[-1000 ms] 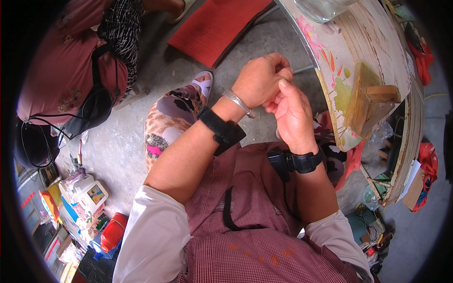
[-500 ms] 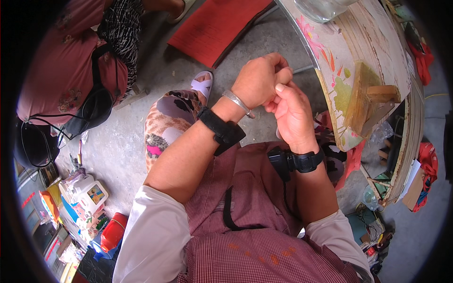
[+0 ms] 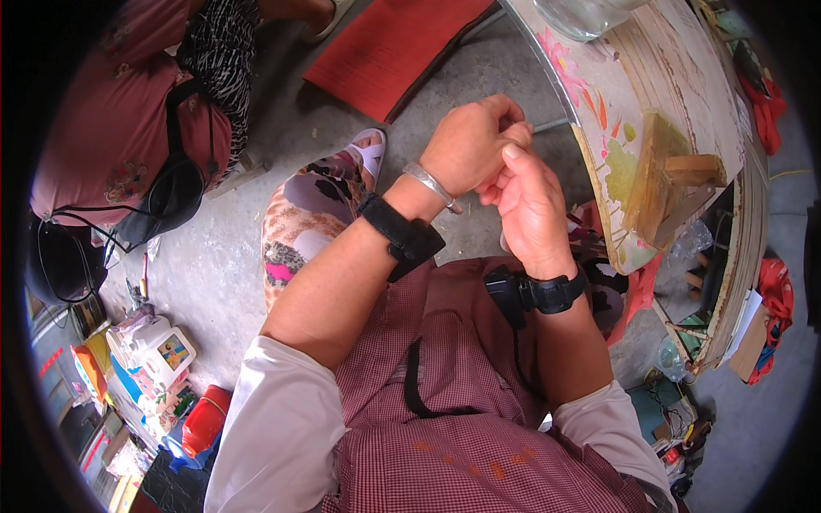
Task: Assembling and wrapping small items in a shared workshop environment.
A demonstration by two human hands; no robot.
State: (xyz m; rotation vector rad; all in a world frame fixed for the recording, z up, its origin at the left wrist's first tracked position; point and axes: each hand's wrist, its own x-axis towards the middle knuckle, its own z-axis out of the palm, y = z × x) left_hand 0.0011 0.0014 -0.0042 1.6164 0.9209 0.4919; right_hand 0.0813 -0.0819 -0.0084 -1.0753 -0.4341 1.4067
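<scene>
My left hand (image 3: 470, 145) reaches up over my lap, its fingers curled in and its thumb and forefinger pinched. Its wrist wears a silver bangle (image 3: 430, 186) and a black strap (image 3: 400, 237). From the other side my right hand (image 3: 535, 209) meets it, thumb resting by the left fingertips and fingers curled beneath. A black band (image 3: 556, 293) circles the right wrist. Whatever lies between the fingertips, if anything, is too small or hidden to make out. Below the hands spreads my red checked apron (image 3: 445, 350).
To the right, a worn table (image 3: 590, 128) carries a wooden block stand (image 3: 657, 184) and a clear container (image 3: 586, 15). A red board (image 3: 393, 51) is ahead. Another person in pink (image 3: 128, 154) sits at left, above white jugs (image 3: 162, 350) and a red bottle (image 3: 205, 419).
My right thumb has shifted slightly upward against the left fingertips. Both arms stay in nearly the same place.
</scene>
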